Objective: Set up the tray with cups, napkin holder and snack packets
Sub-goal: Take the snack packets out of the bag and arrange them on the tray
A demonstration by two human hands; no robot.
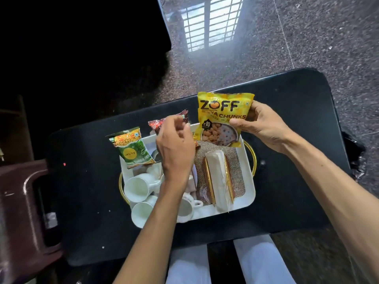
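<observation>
A white tray (249, 193) with gold handles sits on a black table (287, 119). My right hand (259, 128) holds a yellow snack packet (221, 117) upright over the tray's far right corner. My left hand (176, 148) hovers above the tray's middle, fingers curled at the edge of a dark red packet (164, 123) standing at the far rim. A green packet (134, 149) leans at the far left corner. White cups (136, 189) lie on their sides in the tray's left half. A napkin holder (218, 179) with gold bars stands on a burlap mat at the right.
A dark brown plastic chair (22, 212) stands to the left of the table. Speckled stone floor (307, 37) lies beyond the table's far edge. My white-trousered knees (260, 263) are under the near edge.
</observation>
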